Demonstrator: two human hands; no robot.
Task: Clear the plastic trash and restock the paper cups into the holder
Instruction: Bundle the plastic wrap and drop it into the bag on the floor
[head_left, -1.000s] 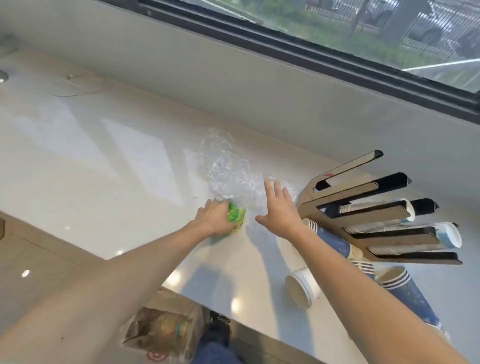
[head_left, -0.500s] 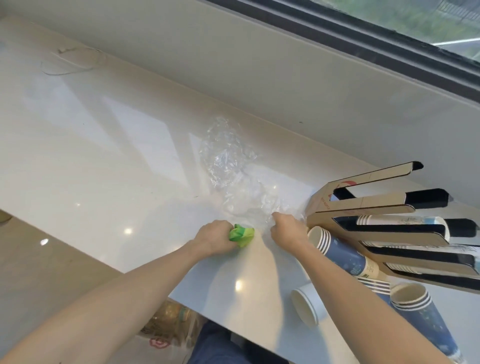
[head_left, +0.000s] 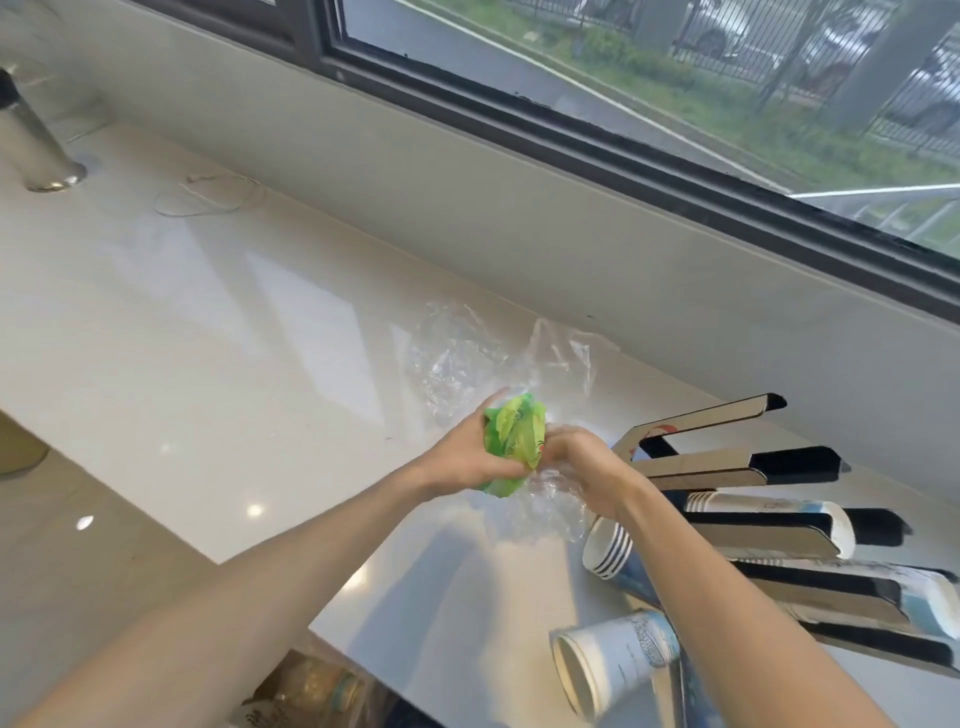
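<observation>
My left hand grips a crumpled green plastic wrapper, lifted a little off the white counter. My right hand is closed on clear plastic film, which trails from my hands back toward the wall. To the right, a cardboard cup holder lies on its side with paper cups in its slots. A stack of blue-and-white paper cups lies beside my right forearm, and a single paper cup lies on its side near the counter's front edge.
A metal faucet base stands at the far left. A thin clear loop lies near the back wall. Below the counter's front edge is a bag with trash. A dark-framed window runs above the wall.
Both hands have come together and lifted off the counter, bunching the green wrapper and the clear film between them. The view has tilted up toward the window.
</observation>
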